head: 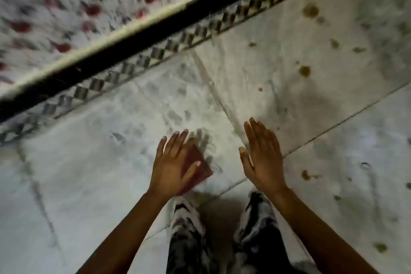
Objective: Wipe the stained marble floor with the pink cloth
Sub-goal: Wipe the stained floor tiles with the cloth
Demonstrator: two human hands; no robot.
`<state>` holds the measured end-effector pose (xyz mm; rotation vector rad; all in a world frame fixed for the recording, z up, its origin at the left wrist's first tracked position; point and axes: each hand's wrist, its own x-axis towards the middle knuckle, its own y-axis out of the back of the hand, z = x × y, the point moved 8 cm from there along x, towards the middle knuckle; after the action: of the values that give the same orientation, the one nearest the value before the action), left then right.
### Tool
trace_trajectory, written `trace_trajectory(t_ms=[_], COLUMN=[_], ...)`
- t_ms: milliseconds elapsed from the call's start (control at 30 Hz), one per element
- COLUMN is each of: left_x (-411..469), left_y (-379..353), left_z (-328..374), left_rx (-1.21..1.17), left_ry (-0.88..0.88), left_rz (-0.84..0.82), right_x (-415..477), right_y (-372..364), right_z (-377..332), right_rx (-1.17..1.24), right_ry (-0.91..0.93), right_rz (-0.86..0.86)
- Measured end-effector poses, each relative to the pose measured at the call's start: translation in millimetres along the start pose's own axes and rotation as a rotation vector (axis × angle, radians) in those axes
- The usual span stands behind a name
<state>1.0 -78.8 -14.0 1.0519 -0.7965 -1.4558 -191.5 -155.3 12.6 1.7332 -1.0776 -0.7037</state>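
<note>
I read the scene w/ the pink cloth [195,168] already in the left hand [172,163]: fingers spread over it, thumb laid across its near face, so it is grasped flat under the palm; whether it presses on the marble floor [93,162] or hangs just above, I cannot tell. The cloth looks dark reddish in this light, folded approx. rectangular, long axis running from near-left to far-right. The right hand [262,158] is empty, fingers straight and together, released, palm down, beside the left w/ a tile joint between them. Key relation: the brown stains [310,11] lie to the right and far side of the cloth, i.e. past the right hand; a nearer spot [305,174] sits just right of the right wrist. So the cloth hand is the farther one from the dirt, and the right hand stands in its direct path. My judgement: either shift the cloth rightward across the joint after clearing the right hand, or pass it over. Other items: patterned border strip [138,62] and dark skirting on the far left, floral fabric [66,6] beyond, patterned trouser legs [189,229] below. Frame is motion-blurred.
</note>
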Motion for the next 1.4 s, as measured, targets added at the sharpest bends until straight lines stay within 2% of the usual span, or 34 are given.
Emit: trace_trajectory(t_ms=[167,367,467,633,767,833,967,1133,1267,1400], left_x=[-14.7,-19.6,-17.3,-5.9,14.9,37.9,103.6,160.2,179.5,207.8], left_y=[-99.5,-131.6,-128.0,-118.4,-97.6,-76.1,-30.4,19.6,15.2,-20.1], left_z=[-35.5,-44.4,-43.8,-41.1,-42.6,-25.1,33.3,102.3,120.5,120.4], left_rx=[-0.012,0.109,0.082,-0.021,-0.236,-0.224,-0.206,-0.197,-0.138,-0.176], left_ry=[0.036,0.005,0.009,-0.006,0.049,-0.037,-0.246,-0.369,-0.443,-0.399], left_rz=[-0.012,-0.043,-0.014,0.129,0.189,0.238,0.221,0.244,0.212,0.166], right_x=[3.4,-0.6,-1.6,-4.0,-10.7,-11.0,-3.0,7.7,16.7,12.2], right_y=[-95.2,-105.1,-96.9,-96.2,-93.9,-88.5,-70.7,-32.5,-21.0,-30.0], right_z=[42.6,46.5,50.0,59.8,76.6,91.3,128.3,159.4,189.2,218.9], right_rx=[-0.029,-0.047,-0.068,-0.075,-0.049,-0.021,0.022,-0.036,-0.069,-0.054], right_ry=[0.038,0.094,0.074,0.033,-0.032,-0.087,-0.218,-0.218,-0.267,-0.346], right_rz=[0.056,0.074,0.065,0.011,-0.004,0.025,0.049,0.086,0.092,0.107])
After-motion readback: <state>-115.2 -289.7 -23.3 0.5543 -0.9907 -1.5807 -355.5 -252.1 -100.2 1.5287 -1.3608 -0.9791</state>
